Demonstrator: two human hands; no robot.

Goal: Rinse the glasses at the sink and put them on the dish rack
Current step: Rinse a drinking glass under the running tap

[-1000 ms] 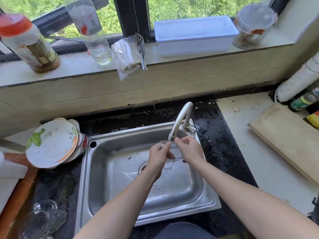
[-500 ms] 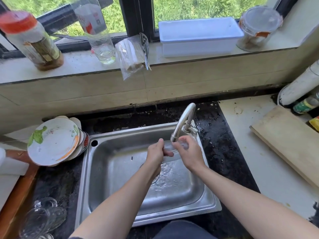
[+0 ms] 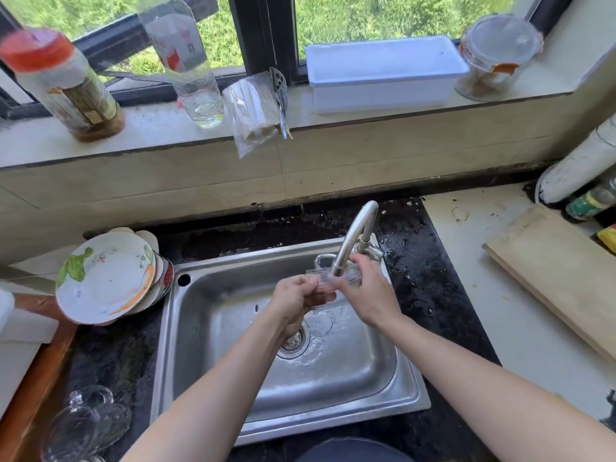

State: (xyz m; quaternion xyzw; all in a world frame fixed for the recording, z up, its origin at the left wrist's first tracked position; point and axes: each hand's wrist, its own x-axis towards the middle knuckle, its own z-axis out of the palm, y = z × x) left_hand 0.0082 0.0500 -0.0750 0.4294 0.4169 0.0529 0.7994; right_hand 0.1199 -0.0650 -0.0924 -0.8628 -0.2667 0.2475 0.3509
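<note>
Over the sink (image 3: 186,328), right under the spout of the faucet (image 3: 354,240), a clear glass (image 3: 328,285) is held sideways between both hands. One end is gripped by the left hand (image 3: 296,300), fingers curled around it and partly seen through the glass. The other end is wrapped by the right hand (image 3: 368,296), close up against the spout tip. Honestly the outline of the glass is hard to make out since it's see-through and a bit blurred. Rippling water can be seen in the basin around the drain (image 3: 295,341).

Off to the left, a stack of plates (image 3: 106,278) is propped on edge beside the sink rim, and other glasses (image 3: 83,425) are parked on the dark counter at the lower left corner. On the right counter a wooden cutting board (image 3: 560,271) is laid flat. Up on the windowsill a red-lidded jar (image 3: 61,85), a clear bottle (image 3: 186,61), a plastic bag (image 3: 256,111) and a white box (image 3: 383,75) are lined up.
</note>
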